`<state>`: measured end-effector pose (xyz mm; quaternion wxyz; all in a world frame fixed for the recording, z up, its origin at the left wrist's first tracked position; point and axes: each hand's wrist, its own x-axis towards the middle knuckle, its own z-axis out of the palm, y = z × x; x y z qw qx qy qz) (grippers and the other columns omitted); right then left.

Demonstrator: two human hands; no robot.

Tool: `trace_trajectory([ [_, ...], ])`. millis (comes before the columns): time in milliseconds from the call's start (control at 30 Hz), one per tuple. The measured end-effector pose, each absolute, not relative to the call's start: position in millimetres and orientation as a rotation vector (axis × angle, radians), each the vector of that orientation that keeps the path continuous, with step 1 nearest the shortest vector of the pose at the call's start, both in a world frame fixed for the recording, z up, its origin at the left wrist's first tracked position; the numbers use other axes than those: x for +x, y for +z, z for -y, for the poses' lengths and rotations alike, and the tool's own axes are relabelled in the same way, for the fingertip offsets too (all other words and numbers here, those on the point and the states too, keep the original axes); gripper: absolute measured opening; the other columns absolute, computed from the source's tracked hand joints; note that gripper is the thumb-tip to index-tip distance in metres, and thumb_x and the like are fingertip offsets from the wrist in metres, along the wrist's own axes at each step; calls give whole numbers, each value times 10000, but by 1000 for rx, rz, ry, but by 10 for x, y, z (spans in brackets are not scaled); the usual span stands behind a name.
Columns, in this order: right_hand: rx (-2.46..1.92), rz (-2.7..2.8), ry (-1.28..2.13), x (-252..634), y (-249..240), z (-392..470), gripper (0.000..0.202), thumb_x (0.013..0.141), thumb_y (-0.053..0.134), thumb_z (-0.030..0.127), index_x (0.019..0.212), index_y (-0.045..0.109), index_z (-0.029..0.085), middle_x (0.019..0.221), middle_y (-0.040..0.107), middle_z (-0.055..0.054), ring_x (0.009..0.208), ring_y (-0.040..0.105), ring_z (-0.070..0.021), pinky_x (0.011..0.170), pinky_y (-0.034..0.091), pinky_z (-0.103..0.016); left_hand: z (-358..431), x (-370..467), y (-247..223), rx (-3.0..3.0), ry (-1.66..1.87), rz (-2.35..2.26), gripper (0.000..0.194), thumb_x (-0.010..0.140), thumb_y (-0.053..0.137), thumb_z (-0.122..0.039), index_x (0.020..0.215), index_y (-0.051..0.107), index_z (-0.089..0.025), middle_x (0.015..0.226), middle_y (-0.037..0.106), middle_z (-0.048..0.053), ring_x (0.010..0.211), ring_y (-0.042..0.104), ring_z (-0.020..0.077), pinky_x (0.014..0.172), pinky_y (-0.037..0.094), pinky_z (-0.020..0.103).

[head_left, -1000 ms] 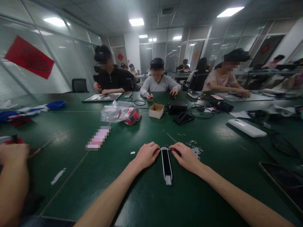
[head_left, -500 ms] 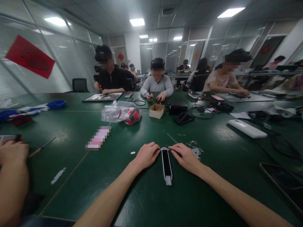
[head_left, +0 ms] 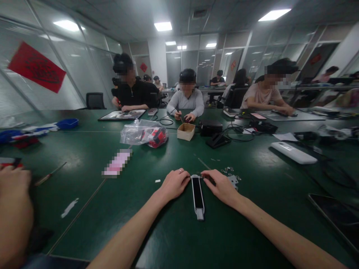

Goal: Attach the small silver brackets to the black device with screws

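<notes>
A long, narrow device with a white frame and black face (head_left: 198, 194) lies on the green table, its grey tab pointing towards me. A thin crosspiece sits across its far end. My left hand (head_left: 174, 184) has its fingertips closed at the left end of that crosspiece. On the right end are the bent thumb and fingers of my right hand (head_left: 218, 184), pressed together there. The fingers hide most of the crosspiece. Just beyond my right hand lie a grey metal plate (head_left: 233, 180) and several small rings (head_left: 228, 169).
A co-worker's hand (head_left: 14, 186) rests at the left near a screwdriver (head_left: 50, 175). Ahead are a bagged red-black item (head_left: 155, 136), a small box (head_left: 186, 135) and a black box (head_left: 211, 127). A white device (head_left: 293, 152) and a phone (head_left: 335, 216) lie right. People sit opposite.
My right fingertips have shifted slightly at the crosspiece's end. My left hand and the device stay in place. The co-worker's hand at the left has moved a little.
</notes>
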<state>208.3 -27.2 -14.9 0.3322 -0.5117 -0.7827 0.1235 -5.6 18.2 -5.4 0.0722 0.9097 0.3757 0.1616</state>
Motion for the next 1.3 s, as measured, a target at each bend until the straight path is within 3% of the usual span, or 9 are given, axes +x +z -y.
trace_trajectory([
  [333,-1369,2032,323,2078,-143,281,193,856,507,200,1031,587,182,952,627,-69,854,596,-188,753,523,-369,-181,-57,-48,2742,482,-1130,186,930,415,-257,967,589,-202,927,604,26,826,577,158,742,439,265],
  [667,-1305,2091,330,2082,-109,285,183,904,443,215,972,612,194,951,641,-66,903,585,-204,809,503,-394,-164,-55,-24,2731,473,-1144,185,932,414,-255,967,589,-204,933,603,26,823,579,158,736,438,267],
  [967,-1376,2026,308,2078,-129,274,150,876,491,220,965,605,178,903,631,-65,823,594,-192,724,510,-352,-173,-55,-38,2732,470,-1139,181,931,417,-261,968,584,-203,922,597,27,827,579,158,751,435,270],
  [1300,-1347,2063,333,2092,-112,288,168,893,475,225,981,613,188,937,642,-68,869,596,-197,768,513,-381,-168,-57,-31,2718,466,-1133,178,934,417,-257,973,583,-205,930,596,26,842,579,157,762,438,271],
])
